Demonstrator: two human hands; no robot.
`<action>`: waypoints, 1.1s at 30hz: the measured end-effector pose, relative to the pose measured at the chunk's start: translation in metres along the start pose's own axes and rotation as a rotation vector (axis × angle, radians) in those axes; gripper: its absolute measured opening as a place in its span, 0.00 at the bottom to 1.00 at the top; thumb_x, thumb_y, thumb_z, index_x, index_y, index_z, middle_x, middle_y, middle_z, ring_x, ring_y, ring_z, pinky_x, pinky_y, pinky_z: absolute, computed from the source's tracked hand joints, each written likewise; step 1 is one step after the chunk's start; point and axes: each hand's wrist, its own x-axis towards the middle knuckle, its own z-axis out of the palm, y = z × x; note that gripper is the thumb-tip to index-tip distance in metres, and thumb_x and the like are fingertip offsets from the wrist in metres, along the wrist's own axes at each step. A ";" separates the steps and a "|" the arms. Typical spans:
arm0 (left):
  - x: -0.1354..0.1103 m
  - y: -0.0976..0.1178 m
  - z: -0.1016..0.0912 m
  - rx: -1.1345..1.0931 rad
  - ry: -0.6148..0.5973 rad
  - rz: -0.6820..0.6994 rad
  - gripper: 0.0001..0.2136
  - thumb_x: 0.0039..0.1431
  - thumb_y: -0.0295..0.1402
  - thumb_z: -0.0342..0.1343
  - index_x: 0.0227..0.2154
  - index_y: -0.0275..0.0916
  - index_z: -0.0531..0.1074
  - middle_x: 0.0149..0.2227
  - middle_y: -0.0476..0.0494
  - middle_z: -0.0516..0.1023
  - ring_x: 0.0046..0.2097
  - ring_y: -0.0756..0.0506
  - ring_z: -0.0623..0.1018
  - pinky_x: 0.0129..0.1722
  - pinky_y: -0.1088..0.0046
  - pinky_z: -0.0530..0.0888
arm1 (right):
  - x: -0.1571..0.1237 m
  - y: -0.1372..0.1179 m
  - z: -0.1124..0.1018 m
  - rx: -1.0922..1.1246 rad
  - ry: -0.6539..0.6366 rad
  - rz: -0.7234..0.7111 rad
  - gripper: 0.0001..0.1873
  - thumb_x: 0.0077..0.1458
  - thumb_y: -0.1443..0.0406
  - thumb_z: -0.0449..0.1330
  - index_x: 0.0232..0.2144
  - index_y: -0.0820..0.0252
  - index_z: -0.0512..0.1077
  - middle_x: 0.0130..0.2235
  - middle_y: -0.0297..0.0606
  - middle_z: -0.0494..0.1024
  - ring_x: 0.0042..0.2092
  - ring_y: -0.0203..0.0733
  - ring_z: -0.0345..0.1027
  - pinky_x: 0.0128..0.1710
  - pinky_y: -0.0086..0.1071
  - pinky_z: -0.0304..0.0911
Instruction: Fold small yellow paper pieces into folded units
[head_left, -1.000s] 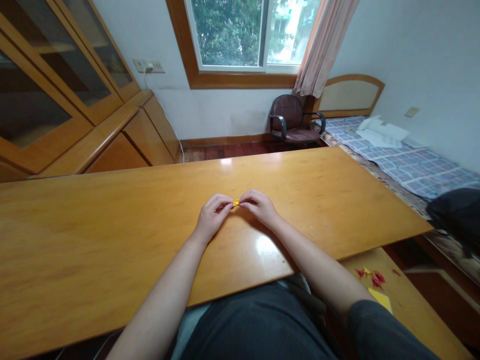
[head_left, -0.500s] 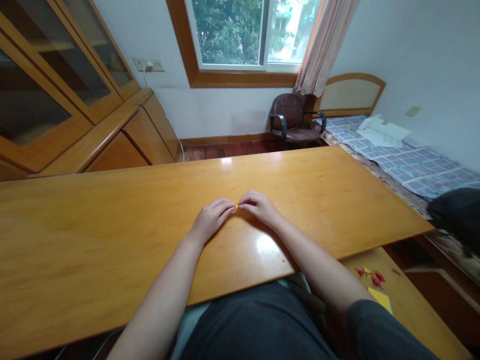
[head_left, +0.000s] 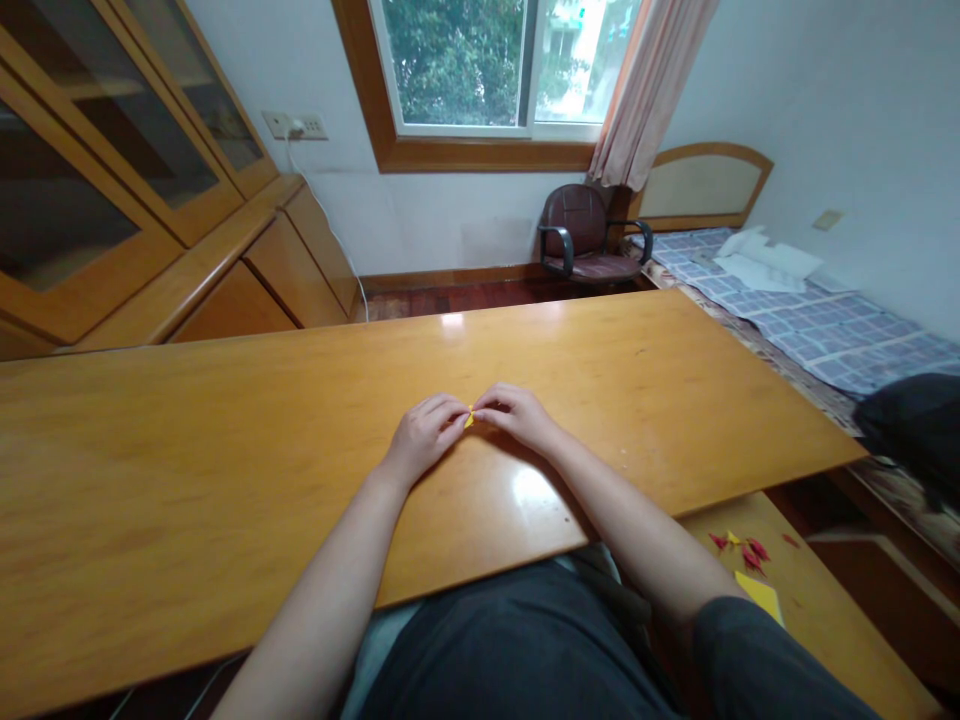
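Observation:
A tiny folded piece of yellow paper (head_left: 469, 420) is pinched between the fingertips of both hands, just above the wooden table (head_left: 225, 460). My left hand (head_left: 424, 438) closes on it from the left and my right hand (head_left: 517, 416) from the right. Both hands rest low near the table's middle, fingers curled. Most of the paper is hidden by the fingers.
A lower wooden surface at the right holds several small red folded pieces (head_left: 750, 555) and a yellow paper sheet (head_left: 761, 595). Beyond the table stand a brown armchair (head_left: 589, 240), a bed (head_left: 810, 320) with white papers, and wooden cabinets (head_left: 150, 220) on the left.
Both hands have sunk slightly toward the table and drawn closer together, so less of the yellow paper shows between the fingertips.

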 end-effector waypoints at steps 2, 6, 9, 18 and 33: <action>0.001 0.001 0.001 -0.058 -0.024 -0.032 0.07 0.64 0.34 0.52 0.37 0.40 0.75 0.35 0.45 0.77 0.37 0.48 0.76 0.39 0.72 0.73 | 0.000 0.000 -0.001 0.004 -0.017 0.027 0.06 0.55 0.63 0.64 0.33 0.60 0.79 0.33 0.37 0.78 0.37 0.37 0.70 0.40 0.31 0.63; 0.002 0.002 0.001 -0.144 -0.065 -0.096 0.08 0.64 0.35 0.52 0.34 0.40 0.75 0.33 0.45 0.76 0.35 0.48 0.75 0.35 0.74 0.72 | 0.000 0.000 -0.002 0.019 -0.052 0.084 0.04 0.54 0.65 0.64 0.31 0.61 0.78 0.33 0.36 0.77 0.36 0.37 0.70 0.39 0.30 0.63; 0.004 0.003 0.001 -0.171 -0.068 -0.127 0.08 0.62 0.35 0.53 0.32 0.39 0.75 0.31 0.45 0.76 0.34 0.48 0.75 0.35 0.73 0.71 | -0.001 0.002 -0.002 0.056 -0.075 0.123 0.04 0.53 0.66 0.65 0.31 0.62 0.78 0.32 0.36 0.77 0.35 0.36 0.70 0.39 0.30 0.63; 0.003 0.000 0.002 -0.230 -0.090 -0.176 0.08 0.62 0.35 0.54 0.32 0.39 0.76 0.32 0.45 0.77 0.35 0.48 0.76 0.37 0.72 0.71 | -0.002 0.003 -0.002 0.140 -0.101 0.214 0.07 0.52 0.64 0.65 0.31 0.64 0.77 0.31 0.34 0.75 0.31 0.33 0.68 0.34 0.28 0.63; 0.004 -0.001 0.005 -0.266 -0.012 -0.275 0.08 0.59 0.36 0.55 0.30 0.39 0.74 0.31 0.46 0.76 0.34 0.48 0.75 0.36 0.72 0.71 | -0.002 0.001 0.005 0.191 -0.042 0.228 0.12 0.52 0.60 0.65 0.33 0.64 0.77 0.32 0.37 0.77 0.33 0.35 0.69 0.35 0.29 0.64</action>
